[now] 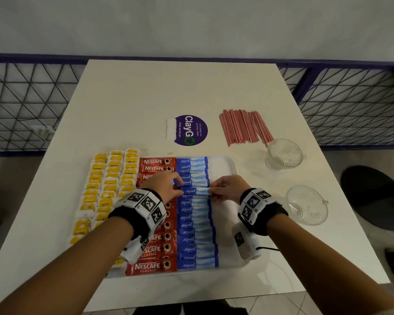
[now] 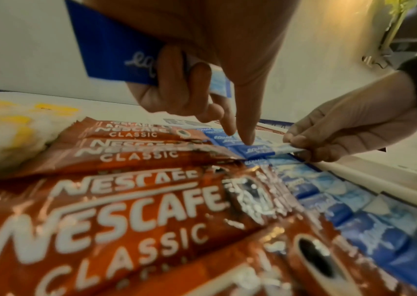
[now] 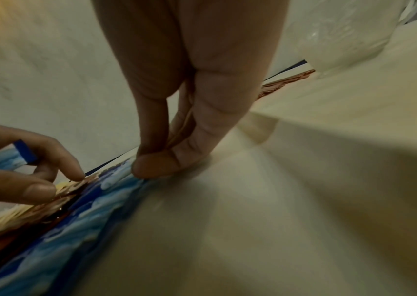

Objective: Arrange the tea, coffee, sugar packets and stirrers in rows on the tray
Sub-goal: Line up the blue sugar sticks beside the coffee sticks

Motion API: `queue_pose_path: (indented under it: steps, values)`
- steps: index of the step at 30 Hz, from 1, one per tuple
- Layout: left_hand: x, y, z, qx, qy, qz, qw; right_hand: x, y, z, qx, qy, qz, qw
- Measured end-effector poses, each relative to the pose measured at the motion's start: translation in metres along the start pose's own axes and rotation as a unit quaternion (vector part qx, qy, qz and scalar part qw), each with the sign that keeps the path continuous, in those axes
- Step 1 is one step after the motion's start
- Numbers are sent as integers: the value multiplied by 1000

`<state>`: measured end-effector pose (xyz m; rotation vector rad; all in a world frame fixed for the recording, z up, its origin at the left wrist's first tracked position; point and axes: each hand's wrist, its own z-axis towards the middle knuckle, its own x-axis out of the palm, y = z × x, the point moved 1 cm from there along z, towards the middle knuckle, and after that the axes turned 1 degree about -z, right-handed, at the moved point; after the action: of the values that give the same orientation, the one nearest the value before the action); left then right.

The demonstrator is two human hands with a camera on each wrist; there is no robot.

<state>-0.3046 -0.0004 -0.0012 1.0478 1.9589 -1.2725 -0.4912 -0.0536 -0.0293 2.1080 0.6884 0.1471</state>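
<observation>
Tray point(image 1: 231, 165) right strip bare beside sugar packets point(image 1: 195, 226)

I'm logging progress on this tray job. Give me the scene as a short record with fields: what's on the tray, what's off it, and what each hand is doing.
tray: white, holding three kinds of packets in rows
tea bags: yellow, leftmost
coffee sachets: red, middle
sugar packets: blue, right of the coffee
stirrers: red, bunched on the table, not yet on the tray
glass bowls: two, right of the tray
left hand: holds spare blue packets, a fingertip on the sugar row
right hand: pinches one sugar packet's right end
</observation>
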Motion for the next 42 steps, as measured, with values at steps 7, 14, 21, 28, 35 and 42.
queue_pose_path:
  steps: [7, 14, 21, 28, 35, 42]
  values:
    - [5, -4, 7, 15, 24, 58, 998, 1, 7, 2, -10, -17, -21, 1000]
    - [5, -5, 8, 16, 18, 63, 998, 2, 10, 3, -4, -29, -73, 997]
    - [4, -10, 8, 35, -46, 22, 998, 3, 9, 5, -13, -38, -114, 993]
    - [-15, -19, 3, 14, -66, -331, 941, -3, 13, 1, -35, -46, -178, 982]
    - [-28, -20, 0, 28, -72, -398, 914, 18, 49, -21, -79, 85, -86, 989]
    - [-28, -24, -5, -23, -10, -524, 851, 24, 62, -24, -119, 98, -71, 985]
